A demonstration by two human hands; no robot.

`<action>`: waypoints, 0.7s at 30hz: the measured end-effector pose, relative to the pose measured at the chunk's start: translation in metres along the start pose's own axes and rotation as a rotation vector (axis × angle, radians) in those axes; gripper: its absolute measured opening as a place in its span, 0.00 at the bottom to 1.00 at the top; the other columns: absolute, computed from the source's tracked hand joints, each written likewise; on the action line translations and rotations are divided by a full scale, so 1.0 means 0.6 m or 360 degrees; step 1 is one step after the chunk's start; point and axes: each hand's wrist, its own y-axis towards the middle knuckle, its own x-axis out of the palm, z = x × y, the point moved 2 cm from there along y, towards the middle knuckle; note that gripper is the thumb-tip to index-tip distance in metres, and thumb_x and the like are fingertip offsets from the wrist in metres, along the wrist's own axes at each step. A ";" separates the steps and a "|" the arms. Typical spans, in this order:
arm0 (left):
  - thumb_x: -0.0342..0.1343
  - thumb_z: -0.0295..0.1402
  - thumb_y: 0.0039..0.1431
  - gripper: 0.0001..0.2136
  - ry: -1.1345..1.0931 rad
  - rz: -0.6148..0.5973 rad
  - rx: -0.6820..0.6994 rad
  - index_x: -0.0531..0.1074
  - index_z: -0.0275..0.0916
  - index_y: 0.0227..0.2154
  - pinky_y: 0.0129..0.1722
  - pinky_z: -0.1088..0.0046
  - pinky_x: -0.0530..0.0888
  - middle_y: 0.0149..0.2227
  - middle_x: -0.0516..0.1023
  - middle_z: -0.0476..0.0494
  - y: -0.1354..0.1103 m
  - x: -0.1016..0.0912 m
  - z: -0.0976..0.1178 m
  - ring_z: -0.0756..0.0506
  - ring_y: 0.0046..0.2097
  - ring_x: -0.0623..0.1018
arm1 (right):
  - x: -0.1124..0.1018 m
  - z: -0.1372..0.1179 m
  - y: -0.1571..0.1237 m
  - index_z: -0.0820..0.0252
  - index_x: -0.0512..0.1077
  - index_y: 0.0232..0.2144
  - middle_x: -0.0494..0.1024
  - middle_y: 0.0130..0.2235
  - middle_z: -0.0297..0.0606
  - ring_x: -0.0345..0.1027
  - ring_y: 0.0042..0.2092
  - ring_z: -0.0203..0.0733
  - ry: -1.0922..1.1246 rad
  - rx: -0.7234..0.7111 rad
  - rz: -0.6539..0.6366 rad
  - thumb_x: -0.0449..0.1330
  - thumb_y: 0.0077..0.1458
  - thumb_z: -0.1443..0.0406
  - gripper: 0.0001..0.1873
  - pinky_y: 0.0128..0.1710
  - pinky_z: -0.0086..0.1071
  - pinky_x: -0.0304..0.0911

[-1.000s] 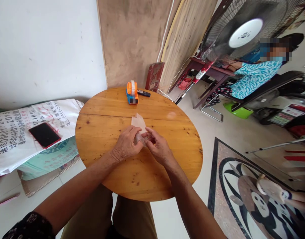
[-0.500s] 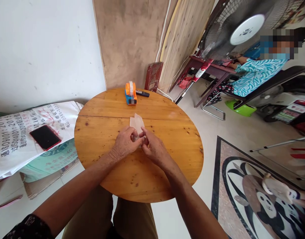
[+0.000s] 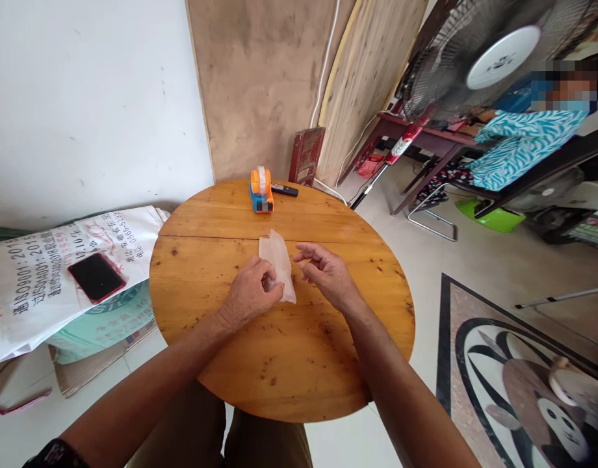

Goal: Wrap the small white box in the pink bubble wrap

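Observation:
A small translucent paper bag [image 3: 278,264] lies on the round wooden table [image 3: 279,364]. My left hand [image 3: 251,292] pinches the bag's left edge, thumb and fingers closed on it. Just right of the bag, my right hand [image 3: 327,273] hovers with its fingers loosely spread and nothing in it. At the table's far edge stand an orange and blue tape dispenser [image 3: 260,189] and a dark slim device [image 3: 285,190].
Printed white sacks [image 3: 45,273] at the left carry a black phone in a red case [image 3: 96,277]. Wooden boards [image 3: 260,78] lean on the wall behind. A standing fan [image 3: 479,58] and a seated person in a teal patterned top [image 3: 518,146] are at the right.
My right hand has let go of the bag and moved off to the right, opening. The left hand keeps hold of it, and the bag lies flatter on the table.

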 end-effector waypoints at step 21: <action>0.56 0.28 0.52 0.17 0.0174 0.0025 0.0253 0.72 0.41 0.46 0.54 0.60 0.72 0.53 0.71 0.38 -0.005 0.006 0.003 0.39 0.54 0.73 | 0.039 0.055 0.068 0.58 0.80 0.33 0.82 0.35 0.37 0.73 0.36 0.40 -0.0220 -0.0200 -0.0419 0.56 0.54 0.64 0.12 0.37 0.30 0.64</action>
